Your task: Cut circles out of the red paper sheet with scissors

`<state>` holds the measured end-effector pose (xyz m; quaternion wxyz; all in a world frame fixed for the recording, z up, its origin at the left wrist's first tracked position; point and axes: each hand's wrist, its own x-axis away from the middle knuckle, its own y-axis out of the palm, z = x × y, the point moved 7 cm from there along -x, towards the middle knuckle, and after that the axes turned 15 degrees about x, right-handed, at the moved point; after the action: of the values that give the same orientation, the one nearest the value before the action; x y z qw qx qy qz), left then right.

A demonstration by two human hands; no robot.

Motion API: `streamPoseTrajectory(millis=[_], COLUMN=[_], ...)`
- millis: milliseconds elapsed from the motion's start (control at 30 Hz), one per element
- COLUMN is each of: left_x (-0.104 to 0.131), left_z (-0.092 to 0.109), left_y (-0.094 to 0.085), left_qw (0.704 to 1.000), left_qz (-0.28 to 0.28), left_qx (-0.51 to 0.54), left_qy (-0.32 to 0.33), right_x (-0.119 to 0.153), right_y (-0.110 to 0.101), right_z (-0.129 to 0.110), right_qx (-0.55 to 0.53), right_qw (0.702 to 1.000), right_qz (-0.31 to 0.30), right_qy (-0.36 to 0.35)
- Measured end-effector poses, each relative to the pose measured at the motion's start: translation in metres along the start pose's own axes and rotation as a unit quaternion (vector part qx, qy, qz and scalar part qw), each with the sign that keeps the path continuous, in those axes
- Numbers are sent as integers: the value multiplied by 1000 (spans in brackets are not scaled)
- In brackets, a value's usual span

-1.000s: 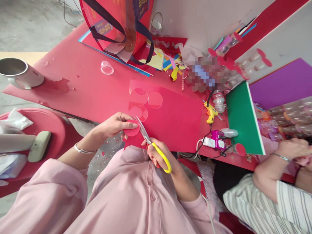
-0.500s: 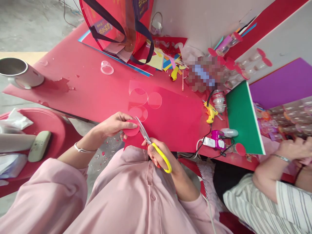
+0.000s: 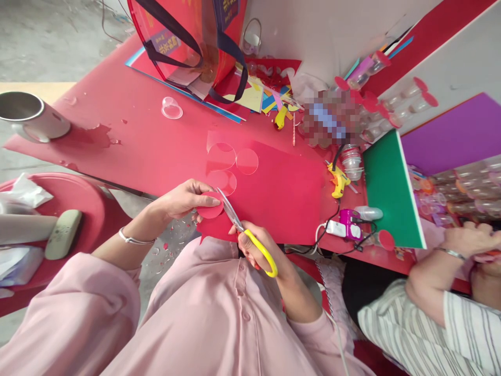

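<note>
Head view, as I log it from my remote station. Item one: my left hand (image 3: 183, 199), fingers pinched on a red paper disc (image 3: 210, 205), holding it at the near edge of the red surface (image 3: 129, 141). Item two: my right hand (image 3: 254, 250), closed through the yellow loop handles of the scissors (image 3: 245, 230); the blades point up and left, parted, with the disc's right edge between them. Item three: a red paper sheet (image 3: 282, 193), lying flat just beyond the disc, a ragged offcut of it hanging below the disc. Item four: clear plastic circles (image 3: 246, 161), just above the disc on the sheet. Item five: a yellow glue gun (image 3: 337, 180), to the right of the sheet, beside a green board (image 3: 389, 193). Item six: a metal cup (image 3: 29, 117), far left. Item seven: a co-worker's hand (image 3: 467, 237), far right, well apart from mine.
</note>
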<state>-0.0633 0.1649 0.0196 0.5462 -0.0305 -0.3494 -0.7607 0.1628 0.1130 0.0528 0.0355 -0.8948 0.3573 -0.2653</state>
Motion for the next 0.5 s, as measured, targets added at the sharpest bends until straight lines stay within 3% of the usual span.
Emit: streamPoseTrajectory(millis=[500], left_x=[-1], left_z=[0], left_y=[-3], left_qw=[1000], left_qz=[-1], left_qx=[-14], left_qy=[-5], right_x=[2], right_y=[-1], right_z=[1], right_qx=[-8], right_qw=[1000], right_qz=[1], right_qy=[7])
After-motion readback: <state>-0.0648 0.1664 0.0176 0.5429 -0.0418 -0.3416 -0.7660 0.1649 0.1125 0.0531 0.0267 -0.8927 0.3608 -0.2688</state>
